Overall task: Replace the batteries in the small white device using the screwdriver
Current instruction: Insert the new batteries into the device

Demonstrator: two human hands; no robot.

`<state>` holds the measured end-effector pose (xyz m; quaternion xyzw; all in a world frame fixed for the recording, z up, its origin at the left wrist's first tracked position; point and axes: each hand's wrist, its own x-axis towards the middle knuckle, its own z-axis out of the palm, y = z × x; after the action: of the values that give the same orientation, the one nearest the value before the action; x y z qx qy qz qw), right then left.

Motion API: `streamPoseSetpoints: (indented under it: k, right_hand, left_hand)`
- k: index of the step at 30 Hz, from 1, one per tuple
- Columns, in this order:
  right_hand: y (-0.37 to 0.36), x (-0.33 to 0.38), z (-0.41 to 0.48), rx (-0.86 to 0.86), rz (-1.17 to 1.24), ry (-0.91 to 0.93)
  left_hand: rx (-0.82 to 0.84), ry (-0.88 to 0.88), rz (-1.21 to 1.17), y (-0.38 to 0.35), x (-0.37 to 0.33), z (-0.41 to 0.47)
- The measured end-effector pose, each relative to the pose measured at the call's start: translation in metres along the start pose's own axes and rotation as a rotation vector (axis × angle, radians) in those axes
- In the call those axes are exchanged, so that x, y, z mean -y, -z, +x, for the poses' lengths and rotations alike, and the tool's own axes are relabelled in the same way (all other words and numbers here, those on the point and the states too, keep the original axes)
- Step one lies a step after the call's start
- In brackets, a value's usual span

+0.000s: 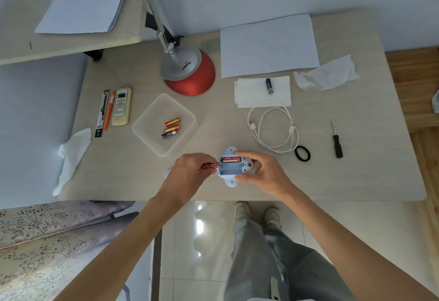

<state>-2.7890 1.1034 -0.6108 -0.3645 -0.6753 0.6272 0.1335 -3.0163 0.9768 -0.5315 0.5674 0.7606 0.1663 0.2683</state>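
Note:
The small white device (230, 152) lies near the table's front edge with its battery bay open upward. One red battery (231, 158) sits in the top slot; the slots below it are bare. My right hand (255, 170) grips the device from the right side. My left hand (190, 173) pinches a red battery (210, 165) just left of the bay. The black screwdriver (336, 142) lies alone at the right. A clear plastic tray (152, 120) behind the device holds three batteries (171, 128).
A red and grey lamp base (190, 72) stands at the back centre. A dark battery (269, 86) rests on a folded tissue (251, 94). A white cable (273, 127), a black hair tie (302, 153), paper sheets, crumpled tissues, a remote (121, 106) and pens also lie on the table.

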Motion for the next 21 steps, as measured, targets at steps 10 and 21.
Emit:
streamPoseSetpoints:
  k: [10, 21]
  right_hand:
    - [0.001, 0.001, -0.002, -0.003, 0.022, 0.005]
    - [-0.002, 0.000, -0.003, -0.008, 0.052, 0.006]
  left_hand:
    - [-0.051, -0.107, 0.078, -0.028, -0.017, 0.020]
    - [-0.066, -0.170, 0.063, -0.045, -0.010, 0.033]
